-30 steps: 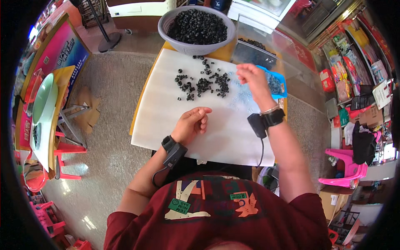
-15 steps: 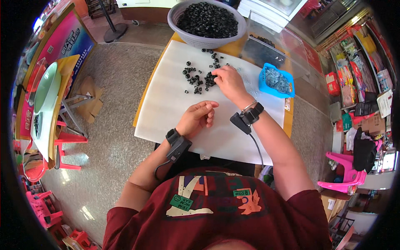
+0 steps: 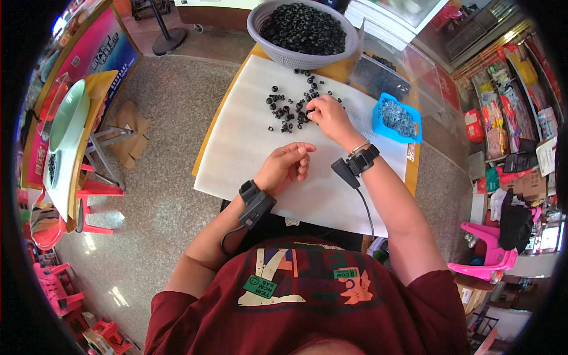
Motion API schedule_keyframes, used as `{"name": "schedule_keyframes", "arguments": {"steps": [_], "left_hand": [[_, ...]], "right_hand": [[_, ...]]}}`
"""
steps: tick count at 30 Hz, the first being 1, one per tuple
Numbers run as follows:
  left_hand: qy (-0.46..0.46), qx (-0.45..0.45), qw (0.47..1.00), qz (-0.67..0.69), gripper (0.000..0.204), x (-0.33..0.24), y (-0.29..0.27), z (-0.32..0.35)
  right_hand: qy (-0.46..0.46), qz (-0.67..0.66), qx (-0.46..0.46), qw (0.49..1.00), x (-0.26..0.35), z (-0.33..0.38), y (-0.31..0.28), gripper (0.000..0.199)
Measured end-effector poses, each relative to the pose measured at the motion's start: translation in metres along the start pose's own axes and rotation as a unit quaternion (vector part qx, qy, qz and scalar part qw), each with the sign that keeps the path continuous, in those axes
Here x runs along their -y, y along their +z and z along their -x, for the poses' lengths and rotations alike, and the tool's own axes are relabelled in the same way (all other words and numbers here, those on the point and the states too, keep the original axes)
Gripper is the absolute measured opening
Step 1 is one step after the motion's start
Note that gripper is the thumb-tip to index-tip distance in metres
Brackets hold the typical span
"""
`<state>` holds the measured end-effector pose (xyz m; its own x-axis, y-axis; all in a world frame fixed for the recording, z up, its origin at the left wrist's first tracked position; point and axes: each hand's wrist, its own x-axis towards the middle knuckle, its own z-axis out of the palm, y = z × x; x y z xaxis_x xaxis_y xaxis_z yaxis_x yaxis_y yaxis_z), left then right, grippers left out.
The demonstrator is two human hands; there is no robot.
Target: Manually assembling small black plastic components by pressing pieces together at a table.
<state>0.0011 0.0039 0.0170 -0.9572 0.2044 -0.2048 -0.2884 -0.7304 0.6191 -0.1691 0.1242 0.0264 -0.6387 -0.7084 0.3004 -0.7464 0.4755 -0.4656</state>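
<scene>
My right hand (image 3: 331, 118) reaches over the loose small black parts (image 3: 288, 117) on the white board (image 3: 236, 154). Its thumb and fingertips are pinched around one black part (image 3: 310, 112) at the right side of the scatter. Nearer to me, my left hand (image 3: 283, 168) hovers over the board with its fingers curled and the thumb against the index finger. Whatever may be between those fingertips is too small to make out. Some of the loose parts are round and knob-like, others smaller and angular.
A grey-purple colander (image 3: 281, 58) heaped with black parts (image 3: 303, 28) stands at the board's far edge. To the right sit a blue basket (image 3: 383, 131) of small silvery pieces (image 3: 397, 118) and a clear bin (image 3: 378, 74) holding more black parts. Cables run from both wrist devices.
My right hand has drawn slightly toward me relative to the board, its fingertips now pinching a black part. The left hand stays nearly still. The whole view has shifted a little.
</scene>
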Motion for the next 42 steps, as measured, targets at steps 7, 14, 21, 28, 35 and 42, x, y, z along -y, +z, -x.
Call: {"name": "schedule_keyframes", "arguments": {"steps": [7, 14, 21, 28, 35, 42], "left_hand": [[0.085, -0.052, 0.994, 0.038, 0.024, 0.008, -0.002, -0.002], [0.113, -0.030, 0.993, 0.024, 0.022, 0.010, -0.009, -0.009], [0.064, 0.019, 0.997, 0.034, 0.020, 0.008, -0.018, -0.007], [0.068, 0.013, 0.997, 0.041, 0.022, 0.008, -0.017, -0.007], [0.095, -0.008, 0.993, 0.068, 0.018, 0.009, -0.016, -0.007], [0.083, -0.008, 0.993, 0.083, 0.015, 0.009, -0.016, -0.007]], "right_hand": [[0.024, -0.165, -0.014, 0.986, 0.043, 0.031, -0.020, 0.013], [0.003, -0.166, -0.038, 0.985, 0.083, 0.071, -0.023, 0.015], [0.021, -0.151, -0.103, 0.983, 0.091, 0.083, -0.019, 0.012], [-0.033, -0.060, -0.156, 0.985, 0.090, 0.087, -0.016, 0.008], [0.081, -0.118, -0.113, 0.983, 0.068, 0.113, 0.002, 0.007], [0.065, -0.002, -0.091, 0.994, 0.066, 0.122, -0.006, 0.008]]}}
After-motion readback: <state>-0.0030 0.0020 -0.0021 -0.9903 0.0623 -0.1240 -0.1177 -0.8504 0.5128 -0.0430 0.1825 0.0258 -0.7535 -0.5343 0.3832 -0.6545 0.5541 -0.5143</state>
